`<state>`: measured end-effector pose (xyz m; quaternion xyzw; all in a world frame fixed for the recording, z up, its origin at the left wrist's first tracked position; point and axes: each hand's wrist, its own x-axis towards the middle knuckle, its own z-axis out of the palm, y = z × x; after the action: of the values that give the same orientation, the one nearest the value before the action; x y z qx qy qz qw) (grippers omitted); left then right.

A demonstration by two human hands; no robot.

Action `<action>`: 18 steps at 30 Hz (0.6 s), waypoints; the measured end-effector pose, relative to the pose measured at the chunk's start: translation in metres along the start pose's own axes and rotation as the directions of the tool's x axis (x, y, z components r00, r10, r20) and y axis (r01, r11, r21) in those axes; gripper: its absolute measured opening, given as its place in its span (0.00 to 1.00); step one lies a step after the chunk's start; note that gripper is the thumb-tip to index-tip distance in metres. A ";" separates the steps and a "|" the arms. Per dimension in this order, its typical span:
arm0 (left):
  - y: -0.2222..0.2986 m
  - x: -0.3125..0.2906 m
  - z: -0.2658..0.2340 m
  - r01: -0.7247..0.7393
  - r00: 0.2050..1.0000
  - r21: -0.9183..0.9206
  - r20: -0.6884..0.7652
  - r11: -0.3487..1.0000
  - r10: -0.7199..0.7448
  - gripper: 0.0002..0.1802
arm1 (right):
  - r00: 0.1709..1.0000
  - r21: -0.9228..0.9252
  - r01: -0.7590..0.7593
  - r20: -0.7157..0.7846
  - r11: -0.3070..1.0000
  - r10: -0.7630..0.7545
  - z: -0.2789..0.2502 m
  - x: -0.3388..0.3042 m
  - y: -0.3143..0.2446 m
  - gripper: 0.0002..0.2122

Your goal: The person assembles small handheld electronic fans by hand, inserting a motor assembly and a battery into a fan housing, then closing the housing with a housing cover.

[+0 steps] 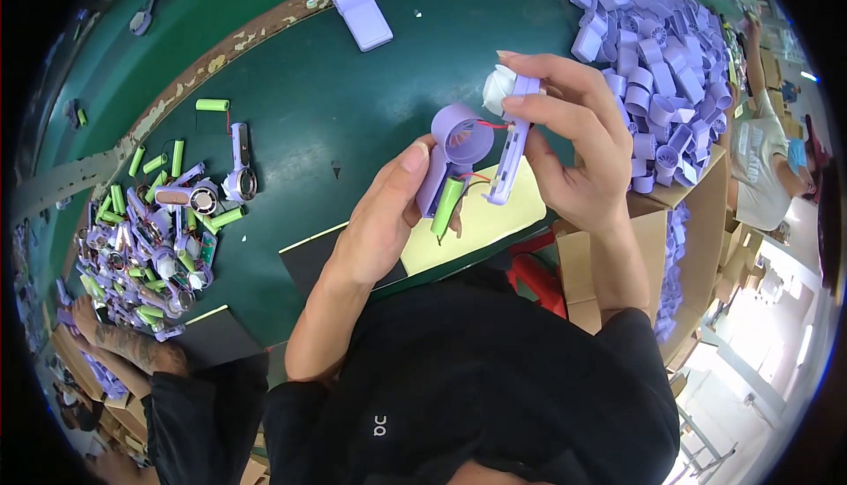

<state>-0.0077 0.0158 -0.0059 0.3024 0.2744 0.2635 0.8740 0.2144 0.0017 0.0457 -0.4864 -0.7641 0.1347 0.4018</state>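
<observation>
My left hand (384,207) is closed around a purple fan housing (462,135) with a round ring at its top. A green battery cell (447,206) hangs on wires at the housing's open side, beside my left fingertips. In my right hand (578,136) is the other purple half, a fan cover (509,163) with a white fan blade (498,89) at its upper end. Thin red wires run between the two halves, which are held apart. Below them lies a yellow sheet (520,211) on the table.
A large heap of purple housings (657,70) stands at the right, above a cardboard box (609,255). One purple housing (362,15) lies at the far edge. Fan parts with green batteries (146,260) are piled at the left, near a co-worker's tattooed arm (141,348).
</observation>
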 end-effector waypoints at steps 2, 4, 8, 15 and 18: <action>-0.001 -0.001 -0.002 -0.005 0.999 0.029 0.052 1.000 0.004 0.37 | 1.000 -0.029 0.005 -0.011 1.000 -0.006 0.000 0.000 0.000 0.21; -0.001 -0.001 -0.002 -0.026 0.996 0.026 0.085 0.999 0.024 0.38 | 0.999 -0.023 0.003 -0.032 1.000 -0.004 0.000 0.000 0.000 0.21; -0.002 -0.001 -0.002 -0.039 0.996 0.013 0.083 0.999 0.038 0.37 | 0.999 -0.064 0.003 -0.040 0.998 -0.005 -0.002 0.004 0.001 0.22; -0.001 -0.001 -0.003 -0.036 0.995 -0.018 0.093 0.999 0.038 0.30 | 0.999 -0.072 0.016 -0.028 0.997 -0.018 0.002 0.005 -0.001 0.22; -0.005 -0.001 -0.004 -0.062 0.992 -0.026 0.107 0.998 0.064 0.29 | 0.999 -0.076 0.013 -0.030 0.997 -0.016 0.004 0.005 -0.001 0.22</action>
<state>-0.0091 0.0138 -0.0113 0.3149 0.2142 0.2774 0.8821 0.2097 0.0065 0.0463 -0.4977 -0.7659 0.0953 0.3957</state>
